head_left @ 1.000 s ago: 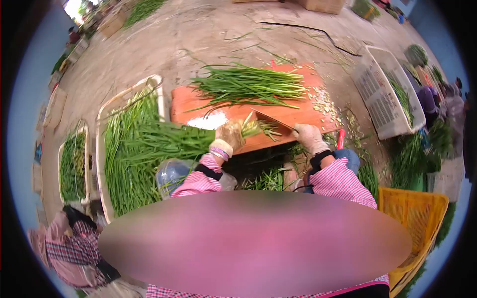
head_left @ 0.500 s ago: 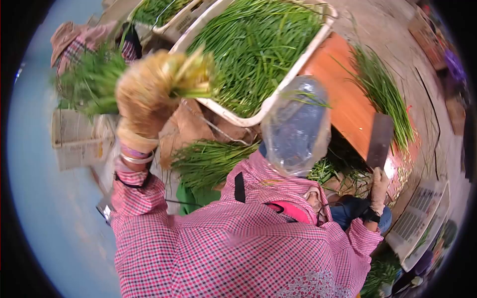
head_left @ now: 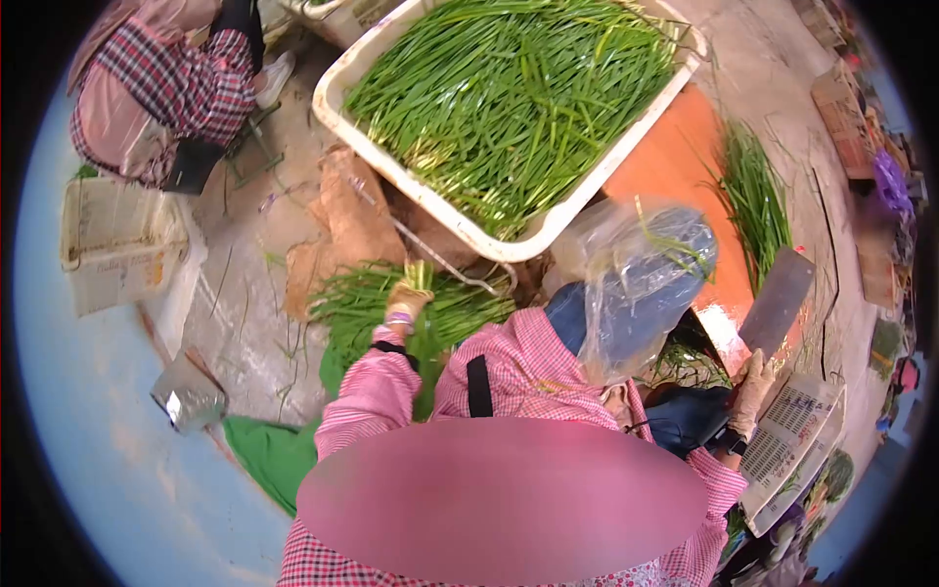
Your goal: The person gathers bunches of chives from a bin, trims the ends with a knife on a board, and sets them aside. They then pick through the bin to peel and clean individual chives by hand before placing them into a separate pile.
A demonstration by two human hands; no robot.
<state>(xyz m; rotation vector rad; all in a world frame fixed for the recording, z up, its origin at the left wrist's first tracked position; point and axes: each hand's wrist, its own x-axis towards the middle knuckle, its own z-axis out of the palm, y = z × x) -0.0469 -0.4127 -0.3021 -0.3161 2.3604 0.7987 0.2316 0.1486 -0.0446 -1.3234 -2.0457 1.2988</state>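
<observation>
My gloved left hand [head_left: 409, 298] is closed round a bunch of garlic chives [head_left: 419, 272], whose pale stalk ends stick up past the fingers. It is low, at a pile of green chives [head_left: 465, 305] left of my knee. My right hand [head_left: 751, 389], also gloved, grips a cleaver at its handle. The wide dark blade [head_left: 779, 301] points up and away, over the near end of an orange board [head_left: 675, 147]. Beyond the blade lies a loose bundle of long chives [head_left: 758, 201]. Clear plastic [head_left: 636, 284] covers my knee.
A large white crate [head_left: 518, 252] heaped with chive leaves stands ahead. At the upper left a person in a checked sleeve [head_left: 161, 73] sits near a white basket [head_left: 122, 240]. A metal tin [head_left: 191, 393] and green cloth [head_left: 269, 455] lie left; another basket [head_left: 794, 440] stands right.
My left hand has come down from beside the crate to the chive pile, and the bunch has turned stalk ends up. My right hand still holds the cleaver. The view has shifted.
</observation>
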